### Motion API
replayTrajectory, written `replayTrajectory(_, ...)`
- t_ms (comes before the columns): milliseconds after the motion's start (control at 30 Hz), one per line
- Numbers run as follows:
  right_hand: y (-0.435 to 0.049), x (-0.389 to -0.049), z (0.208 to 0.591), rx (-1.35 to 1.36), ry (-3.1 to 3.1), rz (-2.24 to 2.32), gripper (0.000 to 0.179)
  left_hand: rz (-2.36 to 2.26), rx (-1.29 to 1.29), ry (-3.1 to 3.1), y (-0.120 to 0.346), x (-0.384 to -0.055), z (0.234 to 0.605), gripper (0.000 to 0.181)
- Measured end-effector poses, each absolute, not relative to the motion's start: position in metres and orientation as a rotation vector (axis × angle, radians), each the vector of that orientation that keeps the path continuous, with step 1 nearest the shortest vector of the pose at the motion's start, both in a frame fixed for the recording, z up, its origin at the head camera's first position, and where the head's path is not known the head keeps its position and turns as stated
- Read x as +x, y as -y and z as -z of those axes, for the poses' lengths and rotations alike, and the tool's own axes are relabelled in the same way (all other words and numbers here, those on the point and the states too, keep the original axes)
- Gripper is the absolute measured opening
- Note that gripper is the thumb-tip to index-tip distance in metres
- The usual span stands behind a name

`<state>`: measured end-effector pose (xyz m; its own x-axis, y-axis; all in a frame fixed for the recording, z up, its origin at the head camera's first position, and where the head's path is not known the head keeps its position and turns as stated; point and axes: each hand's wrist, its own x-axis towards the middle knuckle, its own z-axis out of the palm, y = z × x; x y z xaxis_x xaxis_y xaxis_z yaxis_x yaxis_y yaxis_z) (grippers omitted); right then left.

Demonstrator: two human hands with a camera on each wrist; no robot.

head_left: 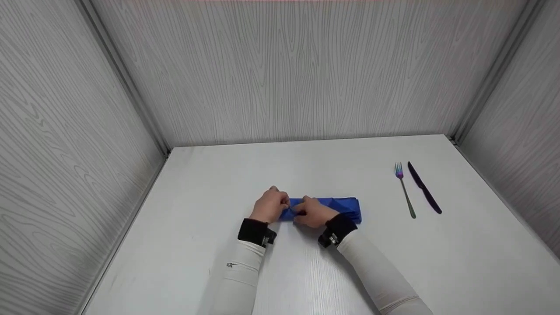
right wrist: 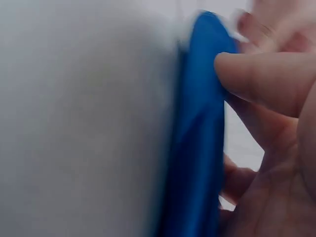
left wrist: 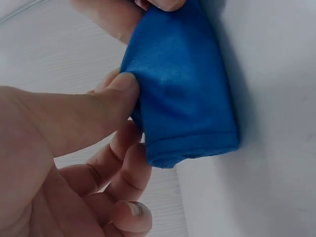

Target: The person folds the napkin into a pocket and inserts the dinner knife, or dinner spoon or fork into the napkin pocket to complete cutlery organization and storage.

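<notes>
A blue cloth (head_left: 345, 206), folded into a long flat strip, lies across the middle of the white table. At its left end my left hand (head_left: 270, 205) pinches the fabric; the left wrist view shows the thumb on the near face of the blue cloth (left wrist: 182, 89) and fingers behind it. Just to the right, my right hand (head_left: 314, 212) pinches the strip's edge between thumb and fingers. In the right wrist view the blue cloth (right wrist: 197, 113) runs upright past the thumb, somewhat blurred. The two hands are close together, and they hide part of the cloth.
On the right side of the table (head_left: 210, 188) lie a fork (head_left: 406, 192) with a shiny tinted finish and a dark knife (head_left: 423, 187), side by side. Grey wood-grain panels (head_left: 280, 74) stand at the back and both sides.
</notes>
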<state>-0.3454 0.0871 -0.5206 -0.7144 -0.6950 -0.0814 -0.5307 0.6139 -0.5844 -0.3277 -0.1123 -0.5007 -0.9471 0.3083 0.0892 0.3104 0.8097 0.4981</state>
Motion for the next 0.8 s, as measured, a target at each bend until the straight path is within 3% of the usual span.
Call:
replayTrajectory(200,-0.085,-0.341,0.52,-0.834,-2.58,0.761,0.033,0.823,-0.419,3.04,0.117,-0.328,0.504,0.003)
replayTrajectory(367,-0.083,-0.342,0.517,-0.901,-2.537,0.782,0.013,0.801,-0.381,3.078,0.119,-0.327,0.508,0.008)
replayTrajectory(500,-0.08,-0.344,0.519,-0.895,-2.496,0.904,0.021,0.819,-0.435,3.05,0.118,-0.327,0.511,0.004)
replayTrajectory(633,-0.079,-0.344,0.525,-0.787,-2.484,1.07,0.009,0.848,-0.447,3.009,0.119,-0.326,0.513,0.003)
replayTrajectory(800,-0.081,-0.342,0.524,-0.823,-2.435,1.072,0.012,0.923,-0.402,3.007,0.124,-0.324,0.509,0.002)
